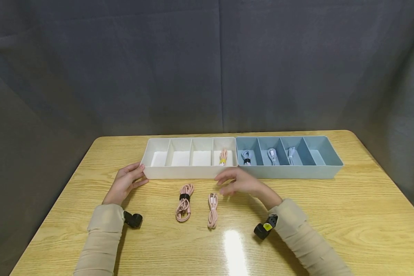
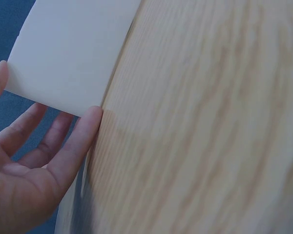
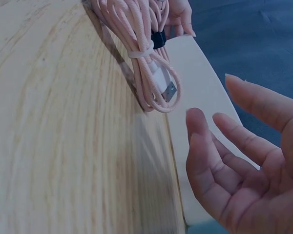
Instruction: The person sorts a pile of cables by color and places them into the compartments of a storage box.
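Note:
My left hand (image 1: pixel 125 182) rests its fingers against the left end of a white divided box (image 1: pixel 186 172). In the left wrist view, one fingertip lies at the box's bottom corner and the thumb near its upper edge. Nothing is held by my right hand (image 1: pixel 240 182), whose loosely bent fingers hover by the front wall near the white box's right end. Just below and left of it lies a bundled pink charging cable (image 1: pixel 212 214) with its USB plug showing. Further left is a larger pink cable (image 1: pixel 184 189) bundled with a black strap.
A blue divided box (image 1: pixel 296 172) adjoins the white one on the right; three of its compartments hold pale blue cables (image 1: pixel 272 154). In the white box's rightmost compartment sits a pink cable (image 1: pixel 223 155) with a yellow strap. A dark curtain (image 1: pixel 158 76) hangs behind the wooden table (image 1: pixel 365 222).

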A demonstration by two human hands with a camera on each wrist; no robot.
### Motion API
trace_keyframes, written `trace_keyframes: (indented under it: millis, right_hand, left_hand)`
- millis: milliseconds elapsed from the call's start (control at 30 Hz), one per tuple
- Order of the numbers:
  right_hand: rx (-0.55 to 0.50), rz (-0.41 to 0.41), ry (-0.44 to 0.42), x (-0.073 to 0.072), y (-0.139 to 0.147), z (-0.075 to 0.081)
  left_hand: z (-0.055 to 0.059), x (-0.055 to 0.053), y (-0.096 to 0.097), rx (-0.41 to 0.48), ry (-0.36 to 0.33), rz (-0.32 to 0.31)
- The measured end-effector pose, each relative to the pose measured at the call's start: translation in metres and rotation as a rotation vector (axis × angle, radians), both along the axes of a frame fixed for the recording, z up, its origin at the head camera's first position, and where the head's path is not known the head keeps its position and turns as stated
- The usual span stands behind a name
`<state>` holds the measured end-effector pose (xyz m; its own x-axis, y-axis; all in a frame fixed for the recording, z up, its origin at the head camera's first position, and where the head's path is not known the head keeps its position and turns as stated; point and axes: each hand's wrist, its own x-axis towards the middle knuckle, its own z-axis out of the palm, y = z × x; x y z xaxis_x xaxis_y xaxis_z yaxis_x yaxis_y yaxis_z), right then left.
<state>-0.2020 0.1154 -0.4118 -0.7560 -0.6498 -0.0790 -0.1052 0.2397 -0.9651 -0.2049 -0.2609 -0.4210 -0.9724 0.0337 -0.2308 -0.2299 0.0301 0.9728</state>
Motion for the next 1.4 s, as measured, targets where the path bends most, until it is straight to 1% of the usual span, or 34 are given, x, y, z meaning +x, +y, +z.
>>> trace_keyframes:
  millis: [200, 467, 633, 800, 1033, 1133, 1233, 1333, 1400]
  right_hand:
    - [0.024, 0.064, -0.051, 0.0, -0.003, -0.002]
    - [0.051, 0.107, -0.049, 0.0, -0.008, -0.008]
    - [0.094, 0.137, -0.062, 0.002, -0.013, -0.007]
    - [0.123, 0.159, -0.033, 0.002, -0.017, -0.007]
    - [0.16, 0.14, -0.032, 0.003, -0.02, -0.008]
    - [0.161, 0.141, -0.022, 0.005, -0.02, -0.008]
    - [0.174, 0.147, 0.021, 0.007, -0.02, -0.008]
    - [0.197, 0.16, 0.081, 0.008, -0.02, -0.007]
    - [0.205, 0.166, 0.103, 0.008, -0.019, -0.006]
  left_hand:
    - [-0.001, 0.0, 0.0, 0.002, -0.005, 0.0]
    - [-0.002, -0.001, -0.001, 0.006, 0.005, -0.005]
    - [-0.002, -0.001, -0.001, 0.004, 0.008, -0.007]
    - [-0.002, -0.001, -0.001, 0.01, 0.011, -0.008]
    - [-0.001, 0.0, -0.001, 0.014, 0.011, -0.011]
    - [0.0, 0.0, -0.001, 0.016, 0.007, -0.008]
    - [0.0, 0.001, -0.001, 0.015, 0.006, -0.007]
    - [0.0, 0.001, -0.001, 0.009, 0.009, -0.008]
    - [0.0, 0.001, -0.001, 0.003, 0.012, -0.009]
